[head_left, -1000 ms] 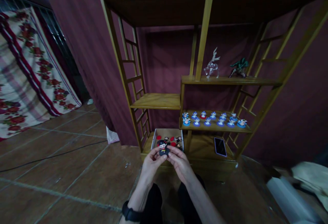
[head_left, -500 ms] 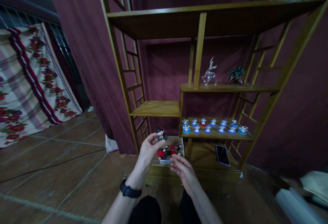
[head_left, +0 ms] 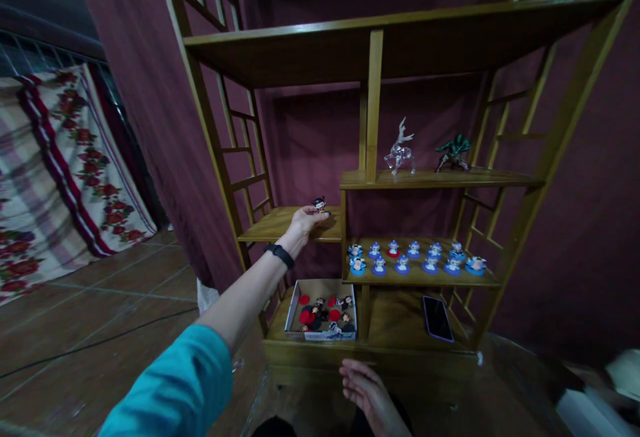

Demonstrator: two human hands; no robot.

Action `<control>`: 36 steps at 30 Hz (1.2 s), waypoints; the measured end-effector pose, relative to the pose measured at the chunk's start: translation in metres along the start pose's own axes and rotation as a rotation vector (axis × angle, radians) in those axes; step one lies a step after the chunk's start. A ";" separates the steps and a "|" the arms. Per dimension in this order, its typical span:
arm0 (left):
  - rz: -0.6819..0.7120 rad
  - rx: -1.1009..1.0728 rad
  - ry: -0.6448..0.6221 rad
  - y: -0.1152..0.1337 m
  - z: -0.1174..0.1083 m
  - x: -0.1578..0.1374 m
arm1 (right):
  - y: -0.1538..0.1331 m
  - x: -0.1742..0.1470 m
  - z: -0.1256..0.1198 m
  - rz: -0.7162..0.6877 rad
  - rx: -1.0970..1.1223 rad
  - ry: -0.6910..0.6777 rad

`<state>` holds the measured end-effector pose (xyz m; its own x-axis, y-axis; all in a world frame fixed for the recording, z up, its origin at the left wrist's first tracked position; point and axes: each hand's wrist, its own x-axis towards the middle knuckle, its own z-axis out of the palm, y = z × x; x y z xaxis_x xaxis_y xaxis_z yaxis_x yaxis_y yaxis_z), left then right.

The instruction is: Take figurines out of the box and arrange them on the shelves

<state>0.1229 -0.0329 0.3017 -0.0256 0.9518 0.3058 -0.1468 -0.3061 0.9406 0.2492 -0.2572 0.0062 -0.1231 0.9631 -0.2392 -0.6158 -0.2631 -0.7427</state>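
My left hand reaches out to the small left shelf and pinches a small black-haired figurine on a dark base. The figurine is upright at the shelf's right side; whether its base touches the wood I cannot tell. Low in front of the cabinet, my right hand is held with fingers stretched out and nothing in it. Beyond it, on the bottom shelf, sits an open cardboard box with several red and black figurines lying jumbled inside.
Two rows of small blue and purple figurines stand on the right middle shelf. Above them are a clear deer figure and a green figure. A phone lies at the lower right. A wooden upright divides the upper part.
My left hand has lifted the figurine from above the box up to the small left shelf. My right hand has drawn back and down, away from the box.
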 end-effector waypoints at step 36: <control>-0.063 0.213 0.007 -0.037 0.025 0.048 | 0.010 0.004 -0.026 -0.011 0.165 -0.137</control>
<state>0.1515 0.0237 0.2851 -0.0302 0.9689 0.2455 0.0642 -0.2432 0.9678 0.2629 -0.2574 -0.0189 -0.2128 0.9676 -0.1360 -0.7357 -0.2503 -0.6293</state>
